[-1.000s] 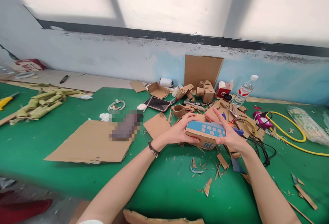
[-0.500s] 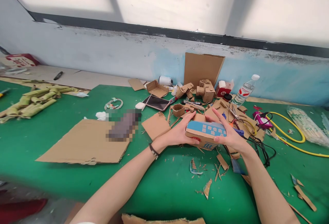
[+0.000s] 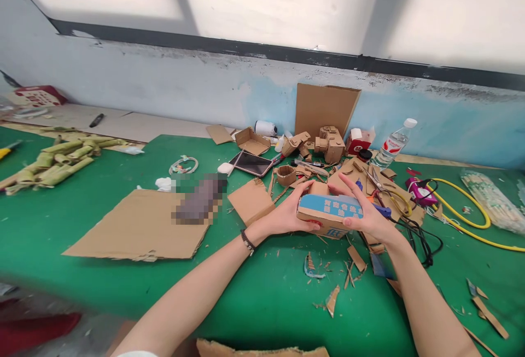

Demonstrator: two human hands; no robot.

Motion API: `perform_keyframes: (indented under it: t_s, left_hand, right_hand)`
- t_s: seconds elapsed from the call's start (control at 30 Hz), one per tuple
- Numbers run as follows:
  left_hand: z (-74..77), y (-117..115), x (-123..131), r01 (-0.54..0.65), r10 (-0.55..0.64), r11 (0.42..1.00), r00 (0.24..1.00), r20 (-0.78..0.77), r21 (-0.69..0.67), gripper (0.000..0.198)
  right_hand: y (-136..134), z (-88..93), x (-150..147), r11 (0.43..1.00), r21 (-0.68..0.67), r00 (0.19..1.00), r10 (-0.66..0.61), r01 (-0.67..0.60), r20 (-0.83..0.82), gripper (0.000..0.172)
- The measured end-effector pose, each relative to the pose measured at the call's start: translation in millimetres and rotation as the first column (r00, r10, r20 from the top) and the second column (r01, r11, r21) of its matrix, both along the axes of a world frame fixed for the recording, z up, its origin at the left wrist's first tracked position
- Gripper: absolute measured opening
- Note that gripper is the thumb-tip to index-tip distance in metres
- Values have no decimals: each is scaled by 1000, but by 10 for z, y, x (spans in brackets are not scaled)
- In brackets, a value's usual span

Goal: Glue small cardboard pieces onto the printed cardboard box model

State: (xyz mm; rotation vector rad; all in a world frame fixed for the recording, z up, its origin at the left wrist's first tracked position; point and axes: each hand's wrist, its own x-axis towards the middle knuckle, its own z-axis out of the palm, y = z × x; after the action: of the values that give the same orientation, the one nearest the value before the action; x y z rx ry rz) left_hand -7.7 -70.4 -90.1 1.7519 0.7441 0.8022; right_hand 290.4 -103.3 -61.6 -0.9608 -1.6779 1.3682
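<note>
Box (image 3: 330,215) sits between both hands, right of the middle of the table (image 3: 262,291), about halfway between the near and far edges. Its long axis runs left to right, roughly along the near edge. The blue printed face is turned up and toward the camera, with a brown side carrying blue print below it.

The left hand (image 3: 287,212) grips the left end, thumb pressed on the near side and fingers curled round the back. The right hand (image 3: 367,212) clasps the right end, thumb on the near side and fingers spread, with the forefinger lifted over the top.

Bare green table lies in front of the box toward the near edge, broken only by scraps (image 3: 332,299). More bare table lies to the left between a cardboard piece (image 3: 250,199) and a large sheet (image 3: 143,226).

Behind the box and to its right the table is crowded. Scissors (image 3: 375,178) and a black cable (image 3: 422,239) lie close by. A yellow hose (image 3: 471,220) loops toward the right edge. Cardboard models (image 3: 328,144), a bottle (image 3: 394,142) and an upright panel (image 3: 326,108) stand along the far edge, and a phone (image 3: 251,163) lies left of them. Green rolls (image 3: 53,160) lie near the far left corner.

The hands hide both ends and the back of the box, and whether its underside touches the table cannot be told. A blurred patch (image 3: 199,199) covers something by the sheet's far right corner. The picture cuts off the table's left, right and near edges.
</note>
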Motion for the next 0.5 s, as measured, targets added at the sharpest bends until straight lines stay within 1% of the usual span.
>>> perform_keyframes:
  t_s: [0.23,0.37,0.5]
  left_hand:
    - [-52,19,20,-19,18,999,1000,15,51,135]
    - [-45,2,23,-34,32,997,999,25,63,136]
    - [-67,-19,15,-16,14,999,999,31,49,136]
  right_hand:
    - [13,-62,6,1000,-18,997,20,-21,-78,130]
    - [26,-102,10,999,-41,992,31,-36,-123,134]
    - [25,-91,0,997,-65,989,27,-37,-143,136]
